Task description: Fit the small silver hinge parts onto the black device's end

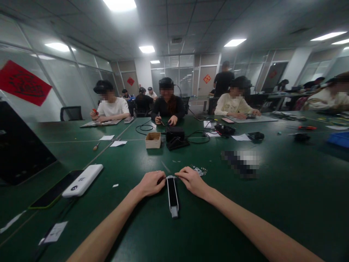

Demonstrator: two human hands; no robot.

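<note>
Lying lengthwise on the green desk [207, 225], mid-desk between both hands: a slim white-framed device [172, 194], black face up, pale block at its near end. I have the left grip [151, 183] at the device's far-left corner, fingers curled inward, thumb bent; can't tell from my end whether it's clamped on the frame or only touching. Right grip [193, 182] is at the far-right corner, thumb and fingertips drawn close together; whether they pinch anything, I can't tell.

Loose small metal parts [199, 171] just past my right grip. Paper scrap [115, 185] off to the left, then a white power bank [83, 181] lying partly over a dark slab [45, 198] with a green edge. Black panel [23, 145] tilted at far left.

Farther out I get an open cardboard box [153, 141] beside a black device [176, 136], dark cables around it. Pixelated item [240, 163] to the right, blue tray [339, 139] at the right edge. Across the desk, three seated people: white top [116, 106], black top [176, 107], cream top [231, 105].
</note>
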